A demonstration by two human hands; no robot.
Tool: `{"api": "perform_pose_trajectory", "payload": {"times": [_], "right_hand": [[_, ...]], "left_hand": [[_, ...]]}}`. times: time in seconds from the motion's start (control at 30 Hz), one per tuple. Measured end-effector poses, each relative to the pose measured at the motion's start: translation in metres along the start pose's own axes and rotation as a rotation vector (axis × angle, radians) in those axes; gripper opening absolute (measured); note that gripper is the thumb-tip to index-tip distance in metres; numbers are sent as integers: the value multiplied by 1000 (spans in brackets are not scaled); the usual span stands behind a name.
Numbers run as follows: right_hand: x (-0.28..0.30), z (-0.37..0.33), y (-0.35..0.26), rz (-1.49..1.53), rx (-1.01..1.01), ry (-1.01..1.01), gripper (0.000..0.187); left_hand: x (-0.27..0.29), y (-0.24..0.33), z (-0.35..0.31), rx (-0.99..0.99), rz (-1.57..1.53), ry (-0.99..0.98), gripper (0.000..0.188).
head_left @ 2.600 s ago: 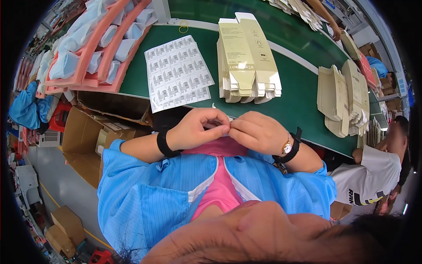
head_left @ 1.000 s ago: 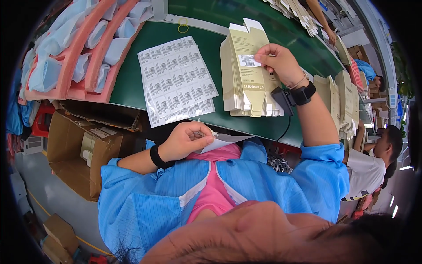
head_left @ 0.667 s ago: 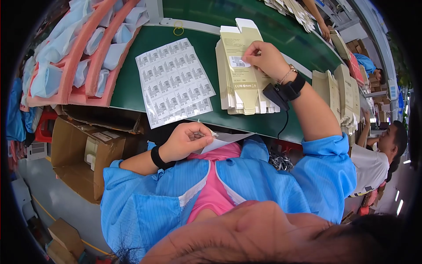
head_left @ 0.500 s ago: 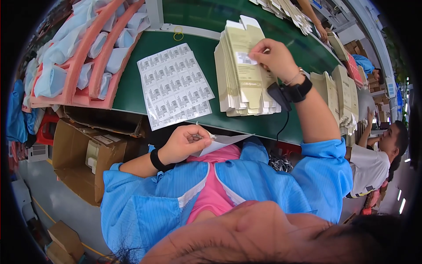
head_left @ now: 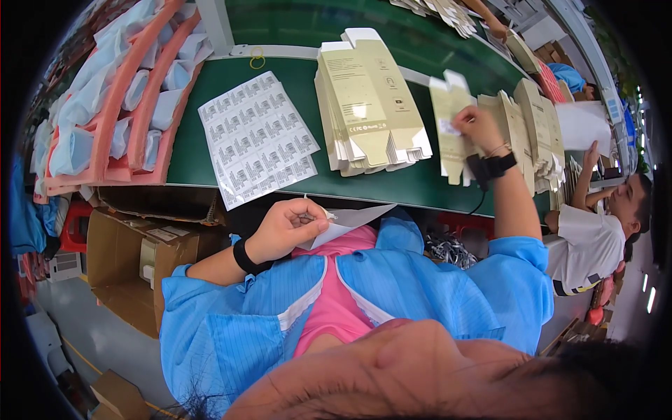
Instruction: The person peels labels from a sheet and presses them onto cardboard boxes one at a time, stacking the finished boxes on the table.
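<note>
My left hand (head_left: 290, 225) is closed, its fingers pinching a whitish sheet (head_left: 357, 218) held low in front of my body. Over the right part of the green table, my right hand (head_left: 481, 133), a little blurred, has its fingertips closed at a flat folded carton (head_left: 451, 105). A small white label (head_left: 448, 127) shows on this carton beside the fingers. Left of it lies a stack of flat beige-and-white cartons (head_left: 367, 87). Printed label sheets (head_left: 259, 133) lie overlapped farther left on the table.
A pink foam rack (head_left: 115, 105) holding pale blue wrapped items stands at the left. More flat cartons (head_left: 539, 133) are piled at the right. An open cardboard box (head_left: 119, 273) sits below the table. A co-worker (head_left: 595, 234) in white handles a sheet at far right.
My right hand has moved right, taking the labelled top carton off the stack. My left hand stays almost in place with its sheet. The co-worker's white sheet now shows more fully.
</note>
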State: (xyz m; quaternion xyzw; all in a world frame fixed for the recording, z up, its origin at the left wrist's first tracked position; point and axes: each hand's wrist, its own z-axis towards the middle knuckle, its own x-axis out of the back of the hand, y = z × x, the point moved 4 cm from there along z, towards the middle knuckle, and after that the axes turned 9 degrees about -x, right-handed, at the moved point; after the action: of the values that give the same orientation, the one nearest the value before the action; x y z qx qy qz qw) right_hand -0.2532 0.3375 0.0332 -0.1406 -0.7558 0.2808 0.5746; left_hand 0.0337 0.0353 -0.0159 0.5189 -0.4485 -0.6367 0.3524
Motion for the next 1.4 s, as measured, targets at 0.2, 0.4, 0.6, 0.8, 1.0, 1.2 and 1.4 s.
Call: {"api": "perform_pose_trajectory", "payload": {"times": [0.2, 0.4, 0.6, 0.8, 1.0, 1.2, 1.4], "right_hand": [[-50, -11, 26, -90, 79, 3, 33], [-46, -28, 5, -207, 47, 90, 52], [-39, -50, 7, -318, 182, 132, 59], [-62, -72, 28, -518, 406, 21, 67], [-63, -77, 34, -492, 392, 27, 63], [-30, -108, -24, -163, 551, 400, 42], [-70, -186, -111, 114, 1058, -27, 34]], "left_hand": [[-8, -5, 6, 52, 25, -22, 11], [-19, -6, 11, 66, 1, -38, 11], [-18, -9, 11, 35, 34, -21, 11], [-17, -12, 13, 70, 15, -29, 11], [-20, -8, 19, 12, 41, -20, 9], [-19, -4, 20, 12, 17, 16, 11], [-22, -1, 22, 39, 54, 33, 11]]}}
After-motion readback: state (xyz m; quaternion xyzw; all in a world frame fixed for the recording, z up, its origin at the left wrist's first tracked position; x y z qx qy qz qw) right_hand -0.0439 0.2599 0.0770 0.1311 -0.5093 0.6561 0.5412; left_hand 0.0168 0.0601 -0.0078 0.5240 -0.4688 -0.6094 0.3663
